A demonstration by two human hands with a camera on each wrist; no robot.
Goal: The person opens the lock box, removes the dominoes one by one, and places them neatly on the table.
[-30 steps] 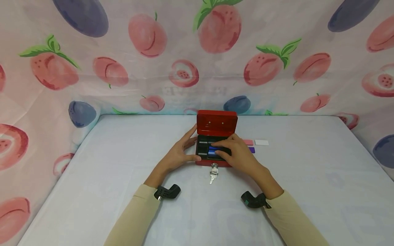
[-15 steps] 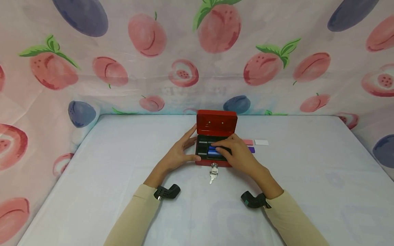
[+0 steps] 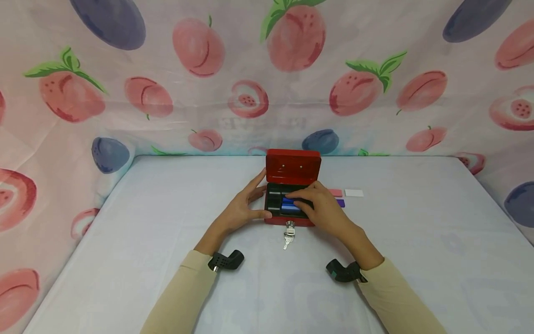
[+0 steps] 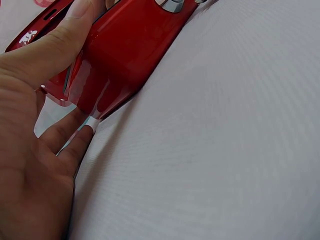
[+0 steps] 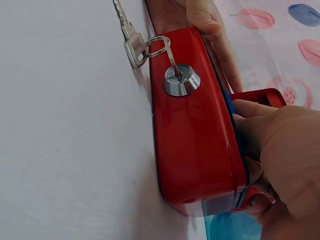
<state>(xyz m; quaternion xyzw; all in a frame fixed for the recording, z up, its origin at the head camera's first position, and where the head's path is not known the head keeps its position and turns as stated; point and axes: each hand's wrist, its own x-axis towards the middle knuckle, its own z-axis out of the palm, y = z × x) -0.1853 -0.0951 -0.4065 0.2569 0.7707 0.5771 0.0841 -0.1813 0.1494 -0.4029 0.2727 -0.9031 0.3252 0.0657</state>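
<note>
A red cash box (image 3: 275, 221) stands on the white table, its lid (image 3: 293, 168) raised at the back. Inside lies a black tray (image 3: 273, 199) with compartments, holding blue bar-shaped pieces (image 3: 290, 208). My left hand (image 3: 242, 209) rests along the box's left side, thumb on the front left rim, other fingers extended toward the lid. With thumb and index fingertip, my right hand (image 3: 327, 209) pinches at a blue piece in the tray; its palm hides the tray's right part. A silver key (image 5: 134, 47) sits in the front lock (image 5: 181, 80), a second one hanging from its ring.
Right of the box lie a pink flat piece (image 3: 336, 192), a white one (image 3: 353, 193) and a purple one (image 3: 341, 203), partly behind the right hand. A fruit-patterned cloth (image 3: 250, 60) hangs behind the table.
My right thumb has moved slightly in toward the index finger over the blue pieces. The left hand and the cash box hold still.
</note>
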